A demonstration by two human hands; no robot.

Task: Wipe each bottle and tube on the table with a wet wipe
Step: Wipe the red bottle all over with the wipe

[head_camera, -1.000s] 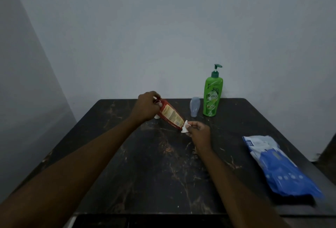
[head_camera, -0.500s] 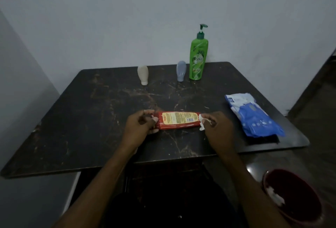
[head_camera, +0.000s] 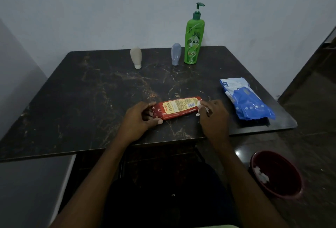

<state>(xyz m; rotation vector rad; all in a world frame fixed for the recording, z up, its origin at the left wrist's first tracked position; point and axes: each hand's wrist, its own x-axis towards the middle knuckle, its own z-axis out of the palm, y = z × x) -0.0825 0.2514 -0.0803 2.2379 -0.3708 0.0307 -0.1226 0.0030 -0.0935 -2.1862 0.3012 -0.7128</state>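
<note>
1. While the red tube [head_camera: 177,107] lies on its side near the front edge of the dark marbled table [head_camera: 91,91], the left hand [head_camera: 140,121] clamps its left end, thumb below and fingers curled over the top.
2. At the tube's right end, the right hand [head_camera: 214,117] pinches a crumpled white wet wipe [head_camera: 200,107] between closed fingertips, pressing it against the tube.
3. Along the far edge stand a beige squeeze bottle [head_camera: 136,57], cap down, then a grey squeeze bottle [head_camera: 175,53] just beside a tall green pump bottle [head_camera: 193,42].
4. Right of the hands, a blue and white wipes pack [head_camera: 245,98] lies flat.
5. On the floor at right sits a dark red bin [head_camera: 280,177] containing white scraps.
</note>
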